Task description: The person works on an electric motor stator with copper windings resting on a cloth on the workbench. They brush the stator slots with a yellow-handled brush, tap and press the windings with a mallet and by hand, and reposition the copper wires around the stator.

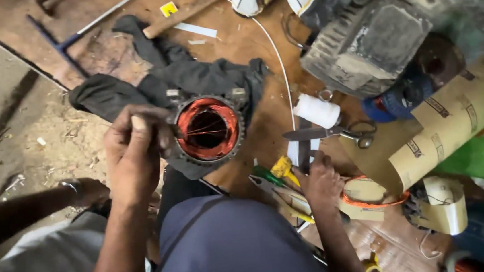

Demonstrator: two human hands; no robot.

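Observation:
A round motor stator [188, 141] with copper-orange windings lies on a dark cloth [191, 76], its bore facing up with thin wires across it. My left hand [134, 153] grips the stator's left rim, thumb and fingers pinched at the edge. My right hand [321, 182] rests knuckles-up on a heap of tools to the right. Its fingertips touch white paper strips [306, 148] just below a pair of scissors [334, 131]. A yellow-handled tool [283, 167] lies beside that hand. What the right palm covers is hidden.
Another person's forearm [29, 210] reaches in from the left. A white thread spool [316, 110], a grey finned motor housing [370, 42], a brown paper roll [453, 119], an orange wire loop [374, 203] and a wooden-handled tool [186, 11] lie on the wooden board [234, 39].

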